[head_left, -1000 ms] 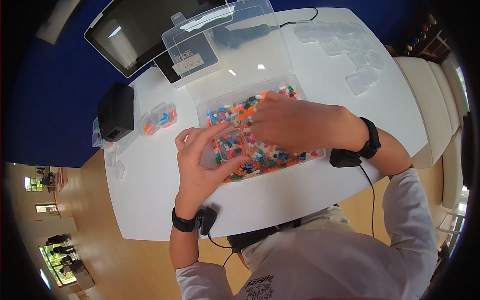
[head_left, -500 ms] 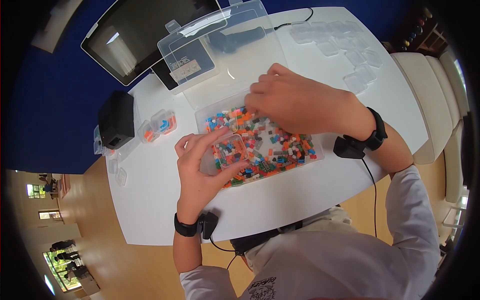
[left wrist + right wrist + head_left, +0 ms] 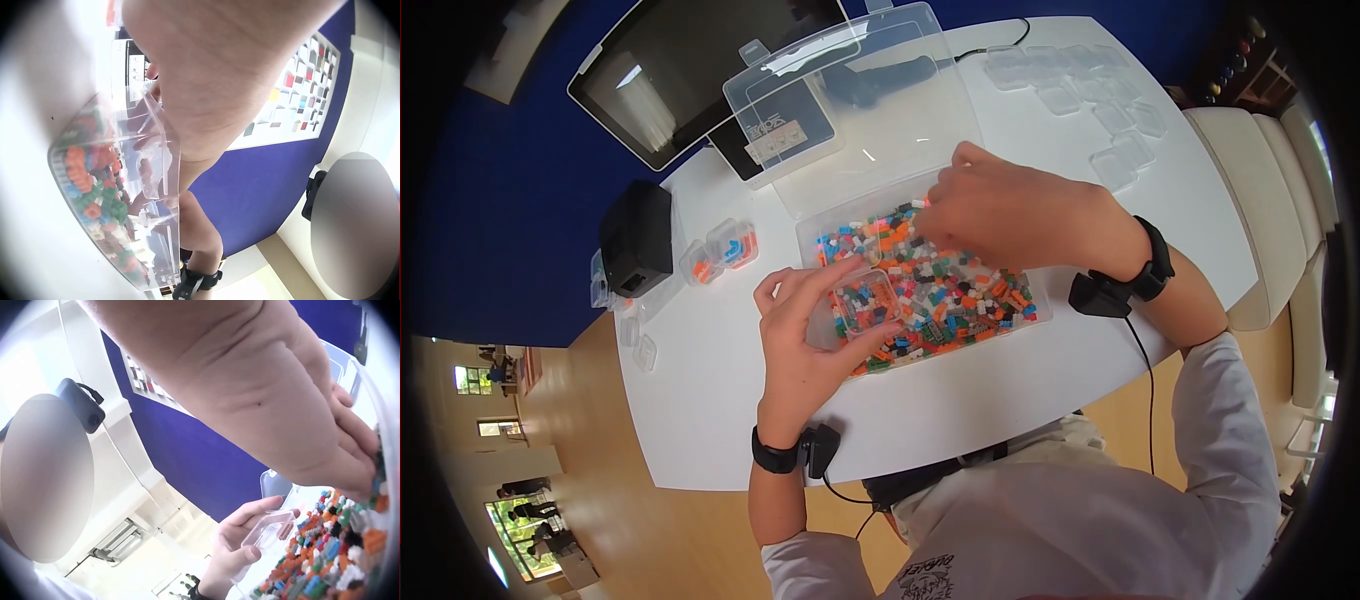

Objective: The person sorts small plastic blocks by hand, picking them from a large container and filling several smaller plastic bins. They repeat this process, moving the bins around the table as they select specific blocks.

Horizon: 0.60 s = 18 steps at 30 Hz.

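My left hand (image 3: 793, 345) holds a small clear plastic box (image 3: 850, 318) between thumb and fingers, over the left part of a large clear bin (image 3: 1043, 302). Reddish-brown toy bricks (image 3: 286, 531) show inside the small box in the right wrist view. The bin is filled with small toy bricks (image 3: 985, 300) in many colours. Over its far right part, my right hand (image 3: 1015, 212) reaches down with bent fingers. In the right wrist view those fingers (image 3: 356, 465) dip among the bricks; I cannot tell whether they pinch one.
The bin's clear lid (image 3: 900, 150) stands raised behind it, before a monitor (image 3: 700, 70) and a white box (image 3: 785, 135). Small boxes with bricks (image 3: 730, 243) sit left, near a black device (image 3: 637, 238). Several clear small containers (image 3: 1115, 100) lie far right on the white table (image 3: 730, 420).
My right hand has lifted from the bricks toward the far side, then come slightly back down to the right. The left hand keeps its hold on the small box.
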### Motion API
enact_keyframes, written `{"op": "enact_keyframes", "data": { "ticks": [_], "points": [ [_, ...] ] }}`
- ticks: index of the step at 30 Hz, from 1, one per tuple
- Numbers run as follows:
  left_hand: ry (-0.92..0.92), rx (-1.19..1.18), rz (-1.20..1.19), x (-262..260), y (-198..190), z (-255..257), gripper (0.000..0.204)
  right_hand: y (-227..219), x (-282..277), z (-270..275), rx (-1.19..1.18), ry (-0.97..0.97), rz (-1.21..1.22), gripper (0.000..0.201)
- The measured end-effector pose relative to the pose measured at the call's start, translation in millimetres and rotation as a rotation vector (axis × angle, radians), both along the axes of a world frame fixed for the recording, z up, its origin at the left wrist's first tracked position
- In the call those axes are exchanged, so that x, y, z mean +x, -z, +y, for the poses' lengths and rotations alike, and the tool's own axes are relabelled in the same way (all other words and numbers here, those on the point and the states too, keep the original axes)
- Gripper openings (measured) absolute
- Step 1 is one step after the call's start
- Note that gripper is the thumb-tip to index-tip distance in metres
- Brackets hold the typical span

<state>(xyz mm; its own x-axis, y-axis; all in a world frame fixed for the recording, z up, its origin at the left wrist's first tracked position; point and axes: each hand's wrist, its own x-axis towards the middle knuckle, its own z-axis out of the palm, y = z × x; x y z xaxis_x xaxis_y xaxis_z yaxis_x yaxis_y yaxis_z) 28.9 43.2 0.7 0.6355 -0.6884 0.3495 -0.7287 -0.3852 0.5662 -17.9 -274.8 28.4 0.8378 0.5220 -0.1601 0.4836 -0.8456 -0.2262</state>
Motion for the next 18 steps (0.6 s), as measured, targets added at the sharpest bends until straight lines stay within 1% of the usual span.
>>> {"op": "enact_keyframes", "data": {
  "ticks": [2,3,5,6,8,9,10,12,13,15,16,18],
  "points": [
    [-0.008,0.005,0.004,-1,-1,0,0.080,-2,0,-3,0.226,0.017,-0.258,0.009],
    [-0.010,0.004,0.001,-1,1,1,0.080,-7,-2,-4,0.225,0.014,-0.261,0.009],
    [0.007,-0.029,-0.008,1,2,-1,0.080,-32,-9,-4,-0.088,0.114,0.113,0.007],
    [0.008,-0.034,-0.010,1,2,-1,0.080,-28,-12,-3,-0.093,0.115,0.110,0.007],
    [0.013,-0.009,-0.005,1,2,0,0.081,-21,-17,4,-0.112,0.108,0.183,0.005],
    [0.019,-0.009,-0.001,1,2,0,0.081,-23,-17,5,-0.055,0.153,0.306,0.005],
    [0.008,0.002,0.009,1,1,0,0.081,-18,-20,3,-0.052,0.155,0.311,0.005],
    [-0.004,0.018,0.014,1,1,1,0.080,-6,-20,-1,0.277,0.120,0.132,0.016],
    [-0.001,0.000,0.013,1,2,1,0.079,-11,-17,-2,0.279,0.118,0.129,0.016],
    [-0.001,-0.023,0.011,1,3,1,0.079,-27,-12,-3,0.135,0.144,0.157,0.022],
    [-0.003,-0.017,0.009,1,2,1,0.078,-28,-11,-4,0.131,0.142,0.154,0.022],
    [-0.005,-0.013,0.005,0,1,1,0.078,-29,-11,-6,0.036,0.134,0.017,0.022]
  ]
}}
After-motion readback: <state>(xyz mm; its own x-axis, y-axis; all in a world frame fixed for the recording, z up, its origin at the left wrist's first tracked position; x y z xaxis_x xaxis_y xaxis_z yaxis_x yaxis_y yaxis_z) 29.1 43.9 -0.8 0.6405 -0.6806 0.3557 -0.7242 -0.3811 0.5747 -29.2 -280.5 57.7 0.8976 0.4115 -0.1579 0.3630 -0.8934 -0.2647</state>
